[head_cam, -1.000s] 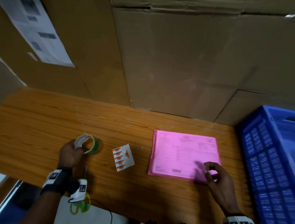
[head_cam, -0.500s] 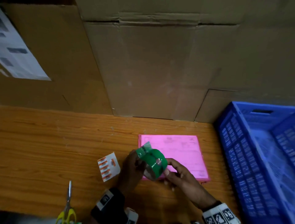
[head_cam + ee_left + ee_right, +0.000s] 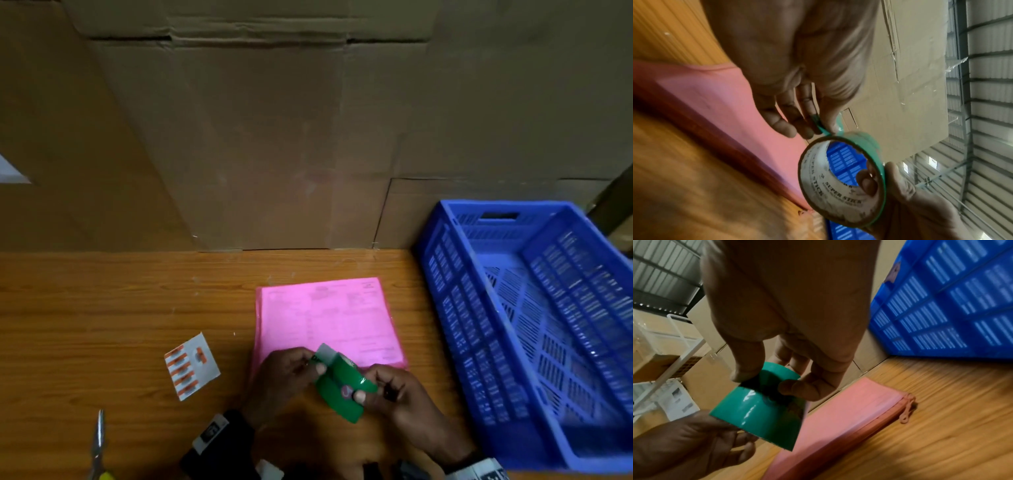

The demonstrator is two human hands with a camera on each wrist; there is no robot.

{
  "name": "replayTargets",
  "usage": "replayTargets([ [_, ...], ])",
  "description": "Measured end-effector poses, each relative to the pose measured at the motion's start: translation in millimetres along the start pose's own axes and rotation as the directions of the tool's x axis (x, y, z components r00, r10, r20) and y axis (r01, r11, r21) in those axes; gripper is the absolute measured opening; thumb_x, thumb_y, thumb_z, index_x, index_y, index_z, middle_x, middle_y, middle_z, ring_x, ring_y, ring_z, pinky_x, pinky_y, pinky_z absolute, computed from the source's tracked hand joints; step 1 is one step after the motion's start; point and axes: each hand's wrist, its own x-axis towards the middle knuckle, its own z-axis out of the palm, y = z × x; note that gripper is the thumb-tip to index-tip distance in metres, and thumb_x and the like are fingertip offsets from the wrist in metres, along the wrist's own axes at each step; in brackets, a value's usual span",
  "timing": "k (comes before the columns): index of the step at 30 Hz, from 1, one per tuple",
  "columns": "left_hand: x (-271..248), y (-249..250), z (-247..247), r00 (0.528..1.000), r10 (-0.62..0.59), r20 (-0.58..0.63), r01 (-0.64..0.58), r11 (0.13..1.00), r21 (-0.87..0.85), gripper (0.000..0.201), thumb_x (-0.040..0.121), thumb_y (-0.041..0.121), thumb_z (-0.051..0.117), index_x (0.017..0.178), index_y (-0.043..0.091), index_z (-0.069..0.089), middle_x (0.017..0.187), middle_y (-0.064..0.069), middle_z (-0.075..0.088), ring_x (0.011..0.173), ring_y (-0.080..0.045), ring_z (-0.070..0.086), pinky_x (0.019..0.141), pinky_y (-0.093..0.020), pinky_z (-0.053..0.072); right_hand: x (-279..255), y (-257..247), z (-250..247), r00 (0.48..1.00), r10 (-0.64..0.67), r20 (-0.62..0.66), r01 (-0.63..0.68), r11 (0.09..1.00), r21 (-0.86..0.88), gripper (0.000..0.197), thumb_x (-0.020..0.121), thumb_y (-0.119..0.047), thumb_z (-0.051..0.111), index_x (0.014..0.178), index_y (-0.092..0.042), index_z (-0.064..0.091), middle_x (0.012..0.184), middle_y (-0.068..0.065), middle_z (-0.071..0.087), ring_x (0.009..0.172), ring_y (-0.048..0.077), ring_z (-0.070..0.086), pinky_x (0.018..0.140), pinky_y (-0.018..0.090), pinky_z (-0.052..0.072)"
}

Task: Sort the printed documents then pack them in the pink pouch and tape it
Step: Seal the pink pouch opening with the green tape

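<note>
At lower centre, the left hand (image 3: 284,373) pinches the tape's free end (image 3: 323,353) while the right hand (image 3: 397,394) grips the green tape roll (image 3: 342,390), just above the pink pouch's (image 3: 329,318) near edge

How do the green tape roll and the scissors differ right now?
The green tape roll is held up over the pink pouch by the left hand and right hand; the scissors lie untouched on the table. The roll is in full view; the scissors are cut off by the frame edge.
</note>
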Motion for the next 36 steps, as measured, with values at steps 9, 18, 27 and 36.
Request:
replayTargets([
  [9, 1.0, -14.2, 14.9, 0.998, 0.038, -0.057, -0.029, 0.986, 0.163, 0.019, 0.064, 0.051, 0.07, 0.068, 0.033, 0.075, 0.063, 0.011, 0.067, 0.063, 0.001, 0.054, 0.062, -0.021, 0.043, -17.9, -9.1, -8.7, 0.998, 0.059, -0.036, -0.065, 0.983, -0.174, 0.018, 0.084, -0.017, 0.082, 0.075, -0.032, 0.077, 0.068, -0.014, 0.066, 0.065, -0.002, 0.053, 0.06, 0.017, 0.04],
  [18, 2.4, -22.4, 16.8, 0.989, 0.102, -0.11, -0.073, 0.968, 0.242, 0.032, 0.071, 0.049, 0.071, 0.067, 0.017, 0.071, 0.07, -0.002, 0.073, 0.092, -0.014, 0.072, 0.08, -0.043, 0.056, -8.3, -6.0, -20.9, 0.98, -0.052, -0.191, -0.143, 0.478, -0.867, 0.054, 0.068, -0.087, 0.05, 0.113, -0.061, 0.063, 0.09, -0.014, 0.076, 0.08, 0.004, 0.069, 0.072, 0.028, 0.054],
  [27, 23.3, -22.6, -14.1, 0.998, -0.044, -0.047, 0.057, 0.94, 0.337, 0.009, 0.075, 0.037, 0.076, 0.066, 0.038, 0.074, 0.067, 0.014, 0.07, 0.064, 0.003, 0.06, 0.07, -0.027, 0.052, 15.3, 22.7, -39.7, 0.976, 0.182, -0.124, -0.216, 0.696, -0.685, 0.061, 0.054, -0.095, 0.062, 0.081, -0.042, 0.072, 0.135, -0.037, 0.046, 0.142, 0.002, 0.026, 0.115, 0.05, 0.03],
  [36, 27.3, -33.8, -5.9, 0.975, -0.128, -0.182, 0.172, 0.953, 0.25, 0.013, 0.085, 0.019, 0.074, 0.073, 0.016, 0.076, 0.053, 0.017, 0.062, 0.051, 0.007, 0.052, 0.055, -0.016, 0.041, 44.3, 55.4, -46.0, 0.94, 0.234, -0.25, -0.288, 0.934, -0.21, 0.076, 0.033, -0.082, 0.085, 0.07, -0.018, 0.068, 0.099, -0.008, 0.069, 0.111, -0.003, 0.059, 0.106, 0.03, 0.045],
])
